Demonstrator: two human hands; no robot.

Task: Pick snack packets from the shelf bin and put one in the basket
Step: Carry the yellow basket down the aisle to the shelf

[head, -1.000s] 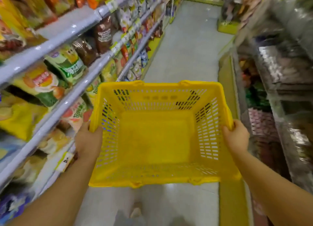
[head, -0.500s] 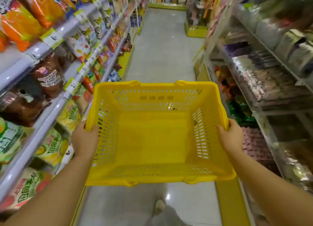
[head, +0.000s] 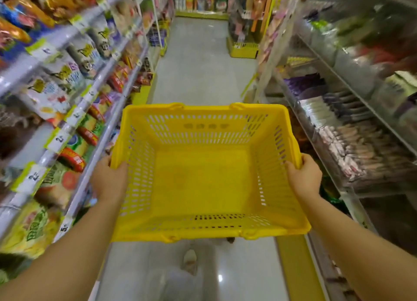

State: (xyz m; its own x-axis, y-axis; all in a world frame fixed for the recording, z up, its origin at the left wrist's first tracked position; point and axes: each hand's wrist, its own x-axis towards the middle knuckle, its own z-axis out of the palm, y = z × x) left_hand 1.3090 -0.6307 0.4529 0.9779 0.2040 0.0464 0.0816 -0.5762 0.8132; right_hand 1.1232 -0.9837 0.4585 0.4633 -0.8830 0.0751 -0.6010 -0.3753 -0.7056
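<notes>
The basket (head: 203, 183), yellow plastic with slotted walls, is held in front of the person above the aisle floor (head: 198, 75), and nothing lies in it. The left hand (head: 110, 181) grips its left rim with curled fingers, and the right hand (head: 304, 179) grips the right rim in the same way, so no hand is free. To take a packet, one hand must let go. I think the basket could then tip or slip, because one hand at a side rim carries it badly. Just beside the left arm, the snack packets (head: 56, 183) stand tightly in rows on the left shelf (head: 99, 140); a careless pull may bring down the neighbours. On the right, the clear shelf bins (head: 352, 147) hold small packets, blurred here. Further ahead the aisle looks narrow, so the basket may knock a shelf edge.
</notes>
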